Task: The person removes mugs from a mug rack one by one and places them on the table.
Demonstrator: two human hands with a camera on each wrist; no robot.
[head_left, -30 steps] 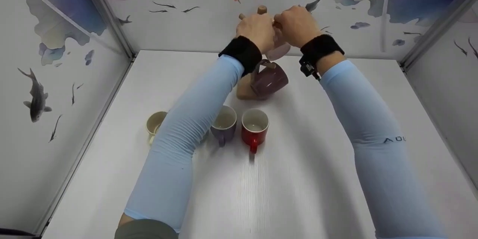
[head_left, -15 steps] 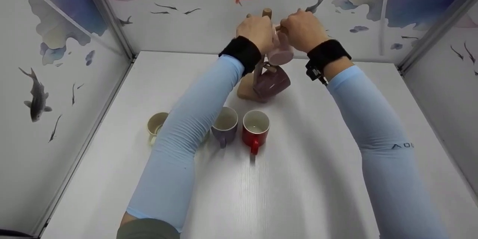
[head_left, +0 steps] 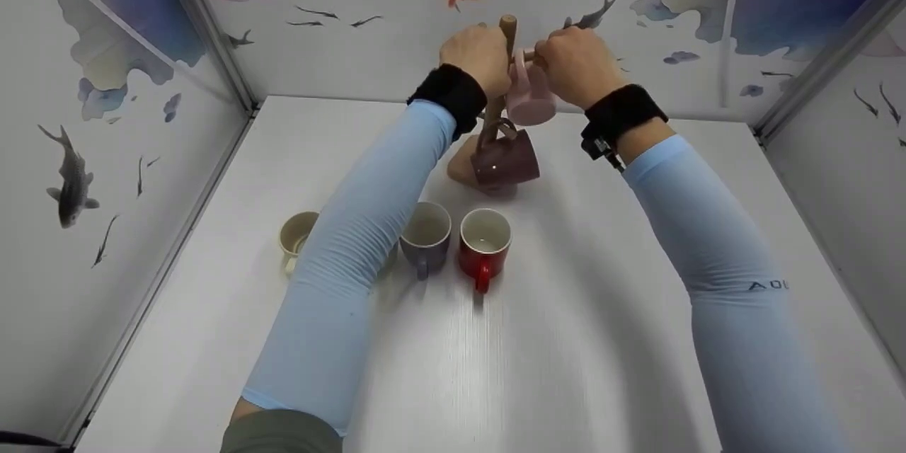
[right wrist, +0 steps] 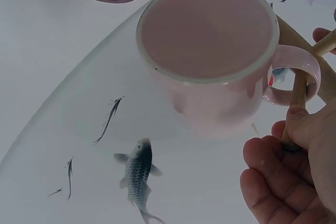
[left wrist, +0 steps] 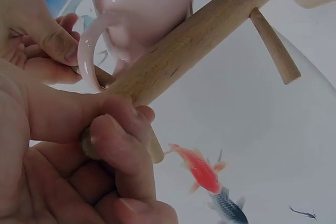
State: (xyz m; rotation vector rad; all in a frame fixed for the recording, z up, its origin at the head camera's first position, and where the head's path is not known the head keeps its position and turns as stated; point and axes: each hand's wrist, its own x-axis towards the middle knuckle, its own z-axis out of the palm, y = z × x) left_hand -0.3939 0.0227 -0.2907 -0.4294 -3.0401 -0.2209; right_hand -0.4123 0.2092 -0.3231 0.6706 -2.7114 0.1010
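A wooden mug tree (head_left: 493, 117) stands at the back of the table. My left hand (head_left: 476, 60) grips it near the top, its fingers curled round a peg in the left wrist view. A pink mug (head_left: 531, 99) hangs by its handle on a peg to the right. My right hand (head_left: 582, 65) pinches that peg's outer end, just past the mug's handle (right wrist: 307, 64). Lower on the stem hangs a dark purple mug (head_left: 506, 159), tilted, with its mouth to the right. A bare peg (left wrist: 275, 48) sticks out of the stem in the left wrist view.
In front of the mug tree stand a red mug (head_left: 483, 258) and a lilac mug (head_left: 425, 255), both upright. A cream mug (head_left: 290, 248) sits farther left, partly behind my left sleeve (head_left: 340, 262). Printed panels (head_left: 340, 56) enclose the white table (head_left: 587, 382).
The mug tree has turned a little, and the dark purple mug has swung round to the left. The pink mug has come lower and into view. My right hand has shifted slightly right and down.
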